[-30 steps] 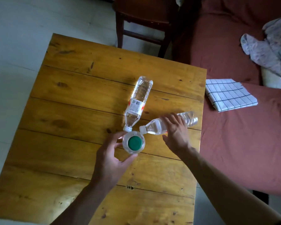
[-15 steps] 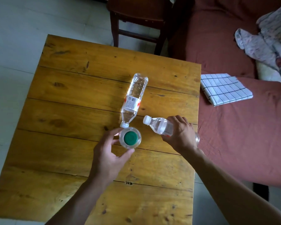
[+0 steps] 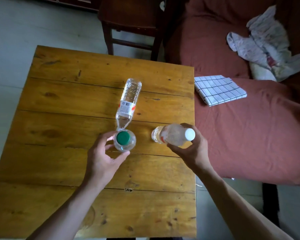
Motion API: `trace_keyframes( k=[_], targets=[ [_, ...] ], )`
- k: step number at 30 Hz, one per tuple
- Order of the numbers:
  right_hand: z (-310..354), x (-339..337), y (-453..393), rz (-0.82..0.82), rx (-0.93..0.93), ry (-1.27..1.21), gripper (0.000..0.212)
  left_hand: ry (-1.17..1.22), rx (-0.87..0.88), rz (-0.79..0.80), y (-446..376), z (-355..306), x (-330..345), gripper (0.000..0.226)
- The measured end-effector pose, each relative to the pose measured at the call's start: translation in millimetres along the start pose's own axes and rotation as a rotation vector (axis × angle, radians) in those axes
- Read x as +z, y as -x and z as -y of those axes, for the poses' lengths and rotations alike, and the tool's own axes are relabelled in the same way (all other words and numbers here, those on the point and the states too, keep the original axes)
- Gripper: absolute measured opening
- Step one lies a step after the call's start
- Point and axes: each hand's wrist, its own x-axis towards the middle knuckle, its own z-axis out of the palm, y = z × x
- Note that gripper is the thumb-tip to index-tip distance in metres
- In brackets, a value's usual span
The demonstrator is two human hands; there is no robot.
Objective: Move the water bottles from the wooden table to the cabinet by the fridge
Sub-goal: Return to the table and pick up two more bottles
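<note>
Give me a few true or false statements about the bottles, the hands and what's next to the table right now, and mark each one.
1. The right hand holds a white-capped bottle. True.
2. The green-capped bottle lies on its side. False: it stands upright, with the left hand around it.
3. A labelled bottle lies on the table, its neck toward the green-capped one. True.
4. The checked cloth is on the table. False: it lies on the red sofa beside the table.
5. A wooden chair stands beyond the table's far edge. True.
</note>
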Motion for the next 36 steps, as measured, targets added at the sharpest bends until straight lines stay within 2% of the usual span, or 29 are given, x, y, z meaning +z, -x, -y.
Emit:
trace_keyframes(
  k=[3, 23, 36],
  targets=[
    [2, 9, 4, 0.034, -0.032, -0.028, 0.069, 0.007, -0.023, -0.009, 0, 1, 1, 0.072],
    [2, 19, -3, 0.036, 0.107, -0.131, 0.065, -0.029, 0.015, -0.049, -4, 9, 12, 0.073],
    [11, 38, 0, -0.08, 0.111, -0.243, 0.064, -0.123, -0.014, -0.074, -10, 16, 17, 0.067]
  ],
)
